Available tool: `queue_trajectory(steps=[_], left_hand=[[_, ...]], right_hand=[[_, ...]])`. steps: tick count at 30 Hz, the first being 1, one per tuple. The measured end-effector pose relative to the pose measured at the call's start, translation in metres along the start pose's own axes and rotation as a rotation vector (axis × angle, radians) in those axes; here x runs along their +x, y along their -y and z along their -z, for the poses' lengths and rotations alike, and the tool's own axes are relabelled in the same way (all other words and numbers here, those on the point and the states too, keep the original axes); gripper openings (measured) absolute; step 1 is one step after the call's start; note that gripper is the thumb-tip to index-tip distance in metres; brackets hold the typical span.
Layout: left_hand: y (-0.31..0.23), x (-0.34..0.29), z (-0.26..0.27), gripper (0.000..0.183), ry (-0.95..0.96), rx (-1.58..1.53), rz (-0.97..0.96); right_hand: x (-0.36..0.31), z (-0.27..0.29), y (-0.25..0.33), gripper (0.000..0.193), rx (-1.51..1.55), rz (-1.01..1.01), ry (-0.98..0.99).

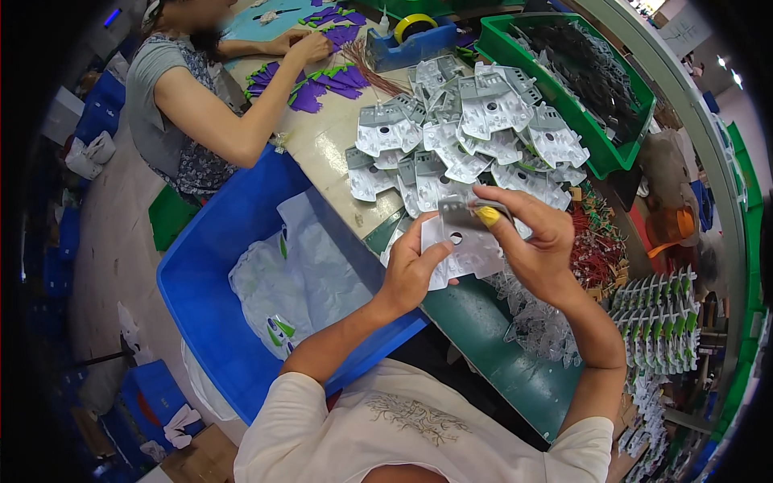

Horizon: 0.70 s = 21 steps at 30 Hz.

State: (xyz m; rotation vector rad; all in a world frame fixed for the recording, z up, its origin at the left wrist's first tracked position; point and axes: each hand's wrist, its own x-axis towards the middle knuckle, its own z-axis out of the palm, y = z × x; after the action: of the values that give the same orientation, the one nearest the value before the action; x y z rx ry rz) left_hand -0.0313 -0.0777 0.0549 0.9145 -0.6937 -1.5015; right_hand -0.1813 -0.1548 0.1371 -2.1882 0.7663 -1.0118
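Observation:
A silver-grey moulded plastic panel (471,256) with a round hole is held in front of me over the table. My left hand (415,274) is closed on its left edge, thumb on its face. My right hand (535,237) grips its upper right edge, with a yellow wrap (487,215) on the thumb. Just beyond my hands lies a heap of similar silver-grey panels (491,105). Clear plastic pieces (535,322) lie in a pile below my right hand. Whether my right fingers also hold a small part is hidden.
Left of the table stands a blue bin (193,282) with a white plastic bag (322,249). A green crate (628,157) of dark parts is at far right, near red wires (600,249) and stacked green-white parts (656,322). Across, a person (201,97) handles purple-green pieces (310,84) near a tape dispenser (411,44).

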Motion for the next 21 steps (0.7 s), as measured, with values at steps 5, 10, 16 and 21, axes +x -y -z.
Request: queue_trajectory(steps=[5, 10, 16, 21], left_hand=[[-0.006, -0.007, -0.006, 0.034, -0.03, 0.188, -0.232], [-0.005, 0.017, 0.004, 0.025, -0.146, 0.683, -0.495], [-0.064, 0.105, 0.063, 0.026, -0.358, 0.538, -0.432], [-0.097, 0.136, 0.09, 0.078, -0.243, 0.509, -0.116]], right_hand=[[0.003, -0.009, -0.017, 0.024, 0.03, -0.159, 0.073], [0.004, -0.005, -0.024, 0.025, 0.092, -0.283, 0.075], [0.029, 0.036, -0.043, 0.022, -0.043, -0.087, -0.226], [0.071, 0.123, -0.097, 0.02, -0.185, -0.176, -0.475]])
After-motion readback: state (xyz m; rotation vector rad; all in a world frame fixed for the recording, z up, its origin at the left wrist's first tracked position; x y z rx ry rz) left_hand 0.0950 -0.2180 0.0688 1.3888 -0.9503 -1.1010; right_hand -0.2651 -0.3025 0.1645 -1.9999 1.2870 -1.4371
